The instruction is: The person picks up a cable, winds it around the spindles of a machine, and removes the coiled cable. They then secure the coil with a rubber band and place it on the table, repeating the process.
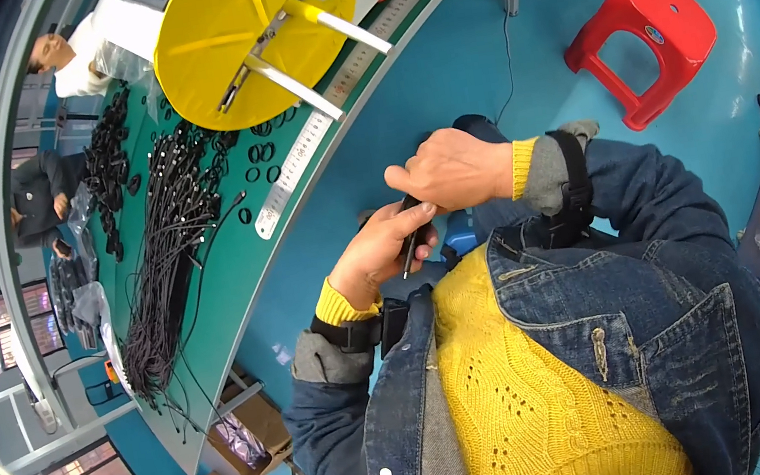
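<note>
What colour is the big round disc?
The disc is yellow, seen best in the head view.

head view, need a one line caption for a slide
Left hand and right hand meet at a slim black item beside a green table heaped with black cables.

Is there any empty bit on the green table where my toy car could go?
Yes! The table looks bare between the black cables and its near edge, just past the ruler's lower end. There's a narrower gap between the cables and the black heap. It's crowded by the yellow disc, with black rings beside it.
</note>
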`<state>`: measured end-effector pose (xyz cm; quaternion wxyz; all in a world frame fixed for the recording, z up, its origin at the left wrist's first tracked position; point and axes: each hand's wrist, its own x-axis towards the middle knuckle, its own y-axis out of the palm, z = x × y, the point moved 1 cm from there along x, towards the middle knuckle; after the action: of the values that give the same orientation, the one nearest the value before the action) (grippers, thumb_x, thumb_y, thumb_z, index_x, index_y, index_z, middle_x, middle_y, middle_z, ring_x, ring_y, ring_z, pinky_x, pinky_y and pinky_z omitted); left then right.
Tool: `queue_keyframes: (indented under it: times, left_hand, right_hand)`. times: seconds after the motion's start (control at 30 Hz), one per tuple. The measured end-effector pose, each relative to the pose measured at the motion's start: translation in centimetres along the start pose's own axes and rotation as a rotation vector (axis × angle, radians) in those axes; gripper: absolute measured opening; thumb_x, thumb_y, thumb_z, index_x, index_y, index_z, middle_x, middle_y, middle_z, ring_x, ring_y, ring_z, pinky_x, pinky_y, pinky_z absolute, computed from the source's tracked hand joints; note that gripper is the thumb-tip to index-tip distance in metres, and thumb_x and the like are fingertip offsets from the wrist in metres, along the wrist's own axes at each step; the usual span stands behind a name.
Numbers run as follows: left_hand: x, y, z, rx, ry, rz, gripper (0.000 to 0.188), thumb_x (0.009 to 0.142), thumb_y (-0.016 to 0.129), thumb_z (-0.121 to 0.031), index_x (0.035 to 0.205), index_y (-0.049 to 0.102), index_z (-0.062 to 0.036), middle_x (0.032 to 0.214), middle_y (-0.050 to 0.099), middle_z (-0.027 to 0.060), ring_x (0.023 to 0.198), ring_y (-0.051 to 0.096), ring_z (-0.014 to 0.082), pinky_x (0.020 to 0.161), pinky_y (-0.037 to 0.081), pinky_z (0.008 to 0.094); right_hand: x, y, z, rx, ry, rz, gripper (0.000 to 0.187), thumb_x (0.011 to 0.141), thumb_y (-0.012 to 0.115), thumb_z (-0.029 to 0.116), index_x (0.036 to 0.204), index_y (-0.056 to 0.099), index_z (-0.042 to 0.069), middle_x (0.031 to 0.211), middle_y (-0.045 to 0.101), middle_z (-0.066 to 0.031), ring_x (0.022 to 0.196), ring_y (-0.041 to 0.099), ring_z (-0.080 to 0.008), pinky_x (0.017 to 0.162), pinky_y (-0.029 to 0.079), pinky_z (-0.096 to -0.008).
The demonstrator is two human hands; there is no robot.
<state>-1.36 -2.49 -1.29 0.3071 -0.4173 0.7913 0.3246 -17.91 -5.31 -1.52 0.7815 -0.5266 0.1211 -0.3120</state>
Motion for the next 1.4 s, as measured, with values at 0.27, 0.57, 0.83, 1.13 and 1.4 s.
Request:
queue_keyframes:
  times: [0.27,0.57,0.83,1.13,1.4]
  left_hand:
    - [0.5,0.6,1.5,0.061,0.358,0.087,0.032,0.085,0.057,-0.033,0.088,0.054,-0.0009,0.059,0.051,0.0031,0.044,0.05,0.0125,0.043,0.042,0.0229]
    - [1.6,-0.4,2.3,-0.031,0.055,0.205,0.033,0.087,0.055,-0.031,0.087,0.055,0.0016,0.059,0.051,0.0042,0.046,0.051,0.0137,0.041,0.04,0.0236]
    - [2.1,-0.7,3.3,-0.137,0.197,0.289,0.035,0.085,0.058,-0.031,0.095,0.053,0.0024,0.064,0.05,0.0034,0.05,0.048,0.0103,0.038,0.035,0.0211]
    - [1.8,-0.6,4.0,-0.205,0.014,0.223,0.015,0.085,0.058,-0.016,0.085,0.052,-0.0016,0.062,0.048,0.0018,0.05,0.044,0.008,0.04,0.033,0.0203]
    - [1.1,-3.1,7.9,-0.281,0.301,-0.256,0.011,0.082,0.06,-0.01,0.085,0.05,-0.0052,0.065,0.044,0.0001,0.05,0.04,0.0084,0.041,0.03,0.021]
  right_hand:
    - [0.0,3.4,-0.2,1.031,0.197,-0.27,0.023,0.069,0.061,0.012,0.087,0.049,0.004,0.061,0.059,-0.012,0.057,0.059,-0.0324,0.048,0.044,-0.0373]
    - [-0.1,2.5,-0.3,0.052,-0.019,0.037,0.019,0.068,0.058,0.008,0.084,0.059,-0.002,0.066,0.061,-0.0176,0.066,0.062,-0.0319,0.059,0.048,-0.0368]
    - [-0.3,5.8,-0.9,0.845,0.269,-0.163,0.021,0.065,0.058,0.009,0.085,0.059,0.002,0.065,0.061,-0.0158,0.06,0.06,-0.0328,0.054,0.047,-0.0382]
    - [-0.3,5.5,-0.4,0.371,0.11,-0.114,0.022,0.067,0.058,0.01,0.087,0.057,0.001,0.062,0.06,-0.0149,0.06,0.059,-0.0341,0.054,0.046,-0.0411]
    - [4.6,5.4,0.5,0.325,-0.119,-0.026,0.026,0.07,0.059,0.01,0.095,0.055,0.004,0.07,0.059,-0.0138,0.065,0.059,-0.0324,0.056,0.046,-0.0414]
